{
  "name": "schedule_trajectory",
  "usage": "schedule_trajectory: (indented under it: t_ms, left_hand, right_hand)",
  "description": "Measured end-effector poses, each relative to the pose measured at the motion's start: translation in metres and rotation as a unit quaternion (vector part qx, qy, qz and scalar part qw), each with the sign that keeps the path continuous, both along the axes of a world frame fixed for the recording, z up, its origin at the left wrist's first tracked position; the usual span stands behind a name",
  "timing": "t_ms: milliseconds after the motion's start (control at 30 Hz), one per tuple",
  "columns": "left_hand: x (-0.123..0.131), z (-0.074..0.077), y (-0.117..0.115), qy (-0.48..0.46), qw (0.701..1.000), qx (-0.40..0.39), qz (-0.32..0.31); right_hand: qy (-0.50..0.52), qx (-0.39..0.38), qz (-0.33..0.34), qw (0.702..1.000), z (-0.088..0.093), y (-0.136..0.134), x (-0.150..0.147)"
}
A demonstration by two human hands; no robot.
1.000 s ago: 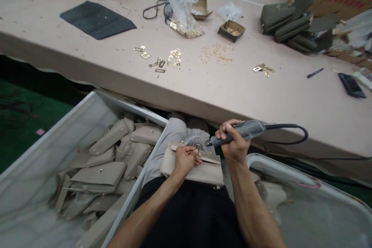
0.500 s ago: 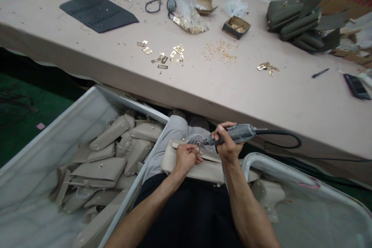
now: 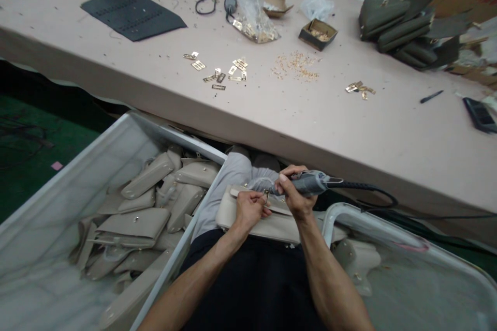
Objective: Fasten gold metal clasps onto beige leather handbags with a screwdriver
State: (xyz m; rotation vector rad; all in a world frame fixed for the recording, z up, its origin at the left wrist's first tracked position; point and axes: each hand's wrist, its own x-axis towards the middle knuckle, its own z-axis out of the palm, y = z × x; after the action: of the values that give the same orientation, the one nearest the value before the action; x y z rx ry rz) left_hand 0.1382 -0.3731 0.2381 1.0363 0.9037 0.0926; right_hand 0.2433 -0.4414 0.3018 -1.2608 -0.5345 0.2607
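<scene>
Across my lap lies a beige handbag (image 3: pixel 277 226), its flap raised towards my hands. My left hand (image 3: pixel 250 209) is closed, thumb and fingers pinching a small metal fitting (image 3: pixel 266 194) at the flap's edge. Wrapped round a grey electric screwdriver (image 3: pixel 312 183) is my right hand (image 3: pixel 295 195). The tool lies nearly level, its tip pointing left at the fitting; whether it touches a screw is too small to tell. A black cord (image 3: pixel 373 191) runs from its back end to the right.
A white bin (image 3: pixel 202 150) of beige bags stands left; another bin (image 3: pixel 388 222) with a few is right. On the table (image 3: pixel 310 114) lie metal plates (image 3: pixel 238 67), scattered tiny screws (image 3: pixel 297 65), a small box (image 3: pixel 318 34), dark green bags (image 3: pixel 404 26) and a phone (image 3: pixel 479 114).
The screwdriver and my right hand have shifted slightly left and down, towards the fitting. The cord has swung a little lower. My left hand keeps its pinch in nearly the same place.
</scene>
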Motion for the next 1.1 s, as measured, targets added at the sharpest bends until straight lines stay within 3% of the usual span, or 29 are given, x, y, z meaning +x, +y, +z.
schedule_trajectory:
  t_ms: [200, 533, 733, 900, 967, 1100]
  left_hand:
    - [-0.003, 0.005, 0.001, -0.019, 1.0, 0.018, -0.008]
    - [-0.007, -0.006, -0.001, -0.022, 0.999, 0.032, -0.014]
    - [-0.008, 0.0, -0.001, -0.02, 0.998, 0.051, -0.036]
    - [-0.004, -0.005, 0.001, -0.053, 0.996, 0.045, -0.047]
    - [-0.002, -0.009, 0.001, -0.05, 0.998, 0.03, -0.033]
    - [-0.002, -0.018, 0.0, -0.072, 0.997, 0.004, -0.023]
  right_hand:
    - [-0.042, -0.089, 0.095, 0.991, 0.0, -0.003, 0.003]
    - [-0.005, -0.112, 0.151, 0.982, 0.009, 0.002, 0.004]
    - [-0.032, -0.118, 0.179, 0.976, 0.018, -0.001, 0.008]
    - [0.016, -0.015, 0.307, 0.952, 0.041, -0.01, 0.033]
    - [0.064, 0.07, 0.282, 0.955, 0.057, -0.011, 0.047]
    - [0.116, 0.19, 0.131, 0.966, 0.087, -0.004, 0.099]
